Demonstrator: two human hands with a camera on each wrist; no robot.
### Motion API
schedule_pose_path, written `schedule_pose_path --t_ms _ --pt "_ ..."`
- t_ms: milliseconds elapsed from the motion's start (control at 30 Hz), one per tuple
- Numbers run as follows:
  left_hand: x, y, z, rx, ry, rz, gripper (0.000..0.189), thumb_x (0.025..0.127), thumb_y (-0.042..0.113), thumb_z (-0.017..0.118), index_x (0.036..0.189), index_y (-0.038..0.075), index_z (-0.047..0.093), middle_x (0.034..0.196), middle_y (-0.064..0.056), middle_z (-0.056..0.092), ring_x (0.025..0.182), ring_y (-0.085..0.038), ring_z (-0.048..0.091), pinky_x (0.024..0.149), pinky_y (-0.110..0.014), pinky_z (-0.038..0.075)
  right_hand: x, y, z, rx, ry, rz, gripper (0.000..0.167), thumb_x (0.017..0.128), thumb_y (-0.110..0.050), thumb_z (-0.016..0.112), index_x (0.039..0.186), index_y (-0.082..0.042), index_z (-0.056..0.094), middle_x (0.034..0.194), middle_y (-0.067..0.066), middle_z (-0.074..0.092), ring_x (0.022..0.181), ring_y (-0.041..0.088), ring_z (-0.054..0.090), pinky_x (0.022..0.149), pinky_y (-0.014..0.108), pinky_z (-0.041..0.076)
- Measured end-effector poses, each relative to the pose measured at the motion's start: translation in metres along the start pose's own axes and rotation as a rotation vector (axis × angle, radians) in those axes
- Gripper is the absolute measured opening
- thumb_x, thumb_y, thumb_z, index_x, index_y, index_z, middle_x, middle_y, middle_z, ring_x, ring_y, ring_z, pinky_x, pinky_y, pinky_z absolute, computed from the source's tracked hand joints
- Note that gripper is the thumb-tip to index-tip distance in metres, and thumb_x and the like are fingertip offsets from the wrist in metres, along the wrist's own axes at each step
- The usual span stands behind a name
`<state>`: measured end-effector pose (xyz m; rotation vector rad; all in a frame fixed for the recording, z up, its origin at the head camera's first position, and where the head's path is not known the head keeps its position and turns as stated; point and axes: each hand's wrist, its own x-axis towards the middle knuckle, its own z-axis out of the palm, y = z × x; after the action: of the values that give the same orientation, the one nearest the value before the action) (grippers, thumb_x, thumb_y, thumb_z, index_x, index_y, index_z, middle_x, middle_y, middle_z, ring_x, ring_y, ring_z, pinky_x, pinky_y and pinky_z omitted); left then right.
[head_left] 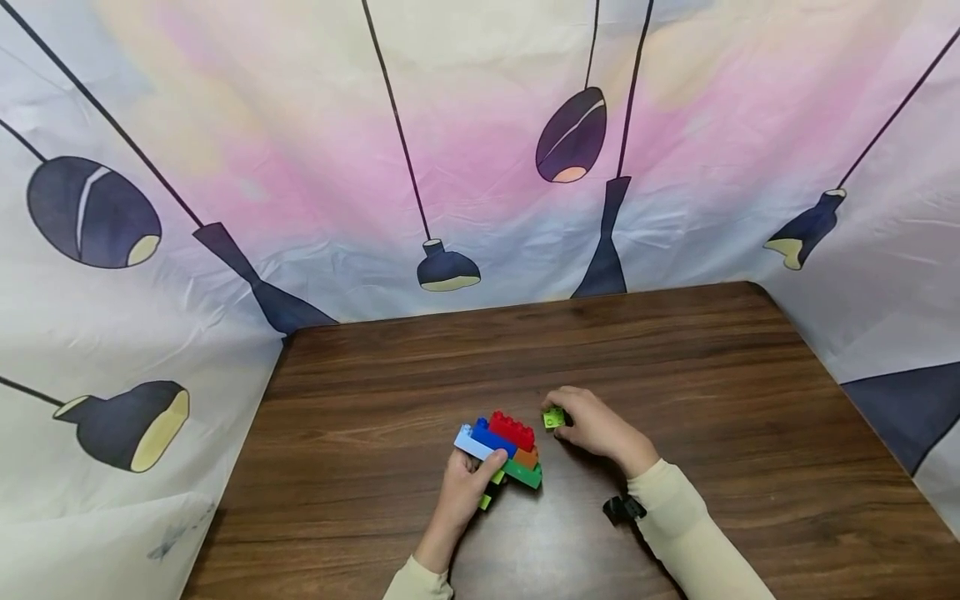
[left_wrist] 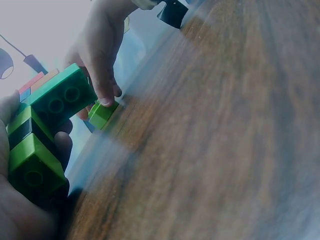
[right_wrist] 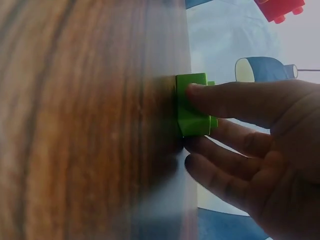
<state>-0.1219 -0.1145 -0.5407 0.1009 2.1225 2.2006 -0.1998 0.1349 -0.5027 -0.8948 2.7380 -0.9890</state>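
My left hand (head_left: 462, 490) grips a built-up block model (head_left: 491, 437), thumb on top. Red, blue, light blue, orange and green bricks make up its upper part; lime and black bricks sit lower, beside the palm. From below, the left wrist view shows a green brick (left_wrist: 64, 96) and a lime brick (left_wrist: 35, 167) with hollow undersides. To the right of the model, my right hand (head_left: 600, 425) pinches a small lime brick (head_left: 553, 417) between thumb and fingers. In the right wrist view this lime brick (right_wrist: 192, 107) is at the tabletop, its studs facing away from the wood.
Both hands work over a brown wood-grain table (head_left: 675, 358). A patterned cloth (head_left: 495, 167) with printed lamps hangs behind the table and along its sides. On the right wrist sits a small black device (head_left: 624, 509).
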Motion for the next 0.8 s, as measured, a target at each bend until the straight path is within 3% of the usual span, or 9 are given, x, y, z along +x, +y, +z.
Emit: schedule_pose_path --t_ms 133,300,467,600,800 --pt "-0.001 -0.001 0.000 -0.007 -0.007 -0.002 0.051 0.101 0.011 0.072 0.143 -0.007 0.052 0.131 -0.020 0.068 0.113 -0.012 0.065 0.097 -0.024 0.052 -0.002 0.001 -0.001 0.068 0.010 -0.028 0.027 0.094 -0.004 0.078 0.119 -0.003 0.070 0.113 0.007 0.070 0.098 0.019 0.065 0.087 0.041 0.058" --pt "0.000 0.000 0.001 -0.009 -0.008 -0.001 0.052 0.100 0.013 0.072 0.144 -0.006 0.052 0.131 -0.020 0.068 0.114 -0.013 0.066 0.098 -0.024 0.051 0.000 -0.004 -0.007 0.301 0.002 -0.015 0.030 0.100 -0.015 0.074 0.127 -0.004 0.067 0.112 0.001 0.071 0.093 0.013 0.067 0.081 0.032 0.058" --pt "0.002 0.000 0.003 0.000 -0.021 0.018 0.048 0.101 0.013 0.072 0.140 -0.007 0.054 0.127 -0.018 0.070 0.110 -0.012 0.067 0.096 -0.024 0.052 -0.002 -0.011 -0.012 0.498 0.018 -0.007 0.034 0.103 -0.017 0.070 0.133 -0.001 0.063 0.118 0.007 0.070 0.099 0.020 0.069 0.081 0.033 0.058" --pt "0.002 -0.001 0.004 0.019 -0.035 0.030 0.047 0.102 0.014 0.071 0.140 -0.008 0.054 0.125 -0.016 0.071 0.107 -0.011 0.067 0.093 -0.025 0.054 -0.004 -0.017 -0.014 0.548 0.059 -0.012 0.034 0.102 -0.014 0.071 0.133 -0.001 0.062 0.118 0.010 0.070 0.100 0.024 0.069 0.080 0.033 0.059" --pt "-0.001 0.000 0.001 0.022 -0.022 0.031 0.050 0.102 0.012 0.070 0.143 -0.009 0.051 0.130 -0.020 0.068 0.112 -0.012 0.065 0.097 -0.024 0.052 -0.001 -0.021 -0.008 0.556 0.043 -0.035 0.030 0.102 -0.014 0.072 0.130 -0.006 0.064 0.114 0.007 0.071 0.099 0.019 0.070 0.082 0.032 0.059"
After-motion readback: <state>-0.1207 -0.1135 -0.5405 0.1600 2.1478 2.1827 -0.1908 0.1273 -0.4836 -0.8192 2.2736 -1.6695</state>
